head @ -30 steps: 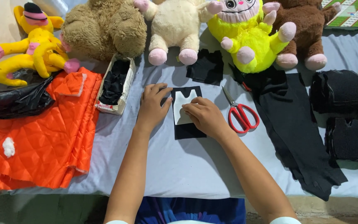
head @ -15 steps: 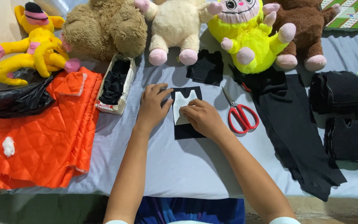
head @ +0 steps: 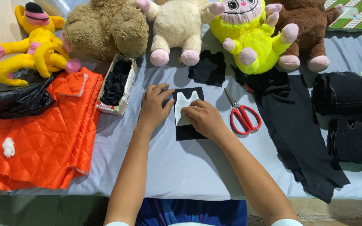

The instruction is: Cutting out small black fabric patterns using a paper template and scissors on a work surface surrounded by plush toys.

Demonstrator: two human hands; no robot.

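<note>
A small black fabric rectangle [head: 186, 132] lies on the grey-covered table [head: 189, 167], with a white paper pattern piece [head: 185, 104] on top of it. My left hand [head: 153, 106] rests flat at the left edge of the black fabric, fingers spread and touching it. My right hand [head: 204, 119] presses down on the lower part of the white pattern, fingers curled over it. Red-handled scissors [head: 243, 115] lie just right of my right hand, untouched.
Several plush toys line the back: yellow ones [head: 34, 39] [head: 248, 35], brown [head: 105, 27] [head: 304, 31], cream [head: 177, 27]. Orange quilted fabric [head: 38, 138] and a black bag [head: 15, 98] lie left. A box of black pieces [head: 116, 83], a black scrap [head: 209, 69], long black cloth [head: 294, 125] and stacked black cutouts [head: 350, 117] sit around.
Both hands have stayed on the pattern and black fabric; only slight finger shifts are visible.
</note>
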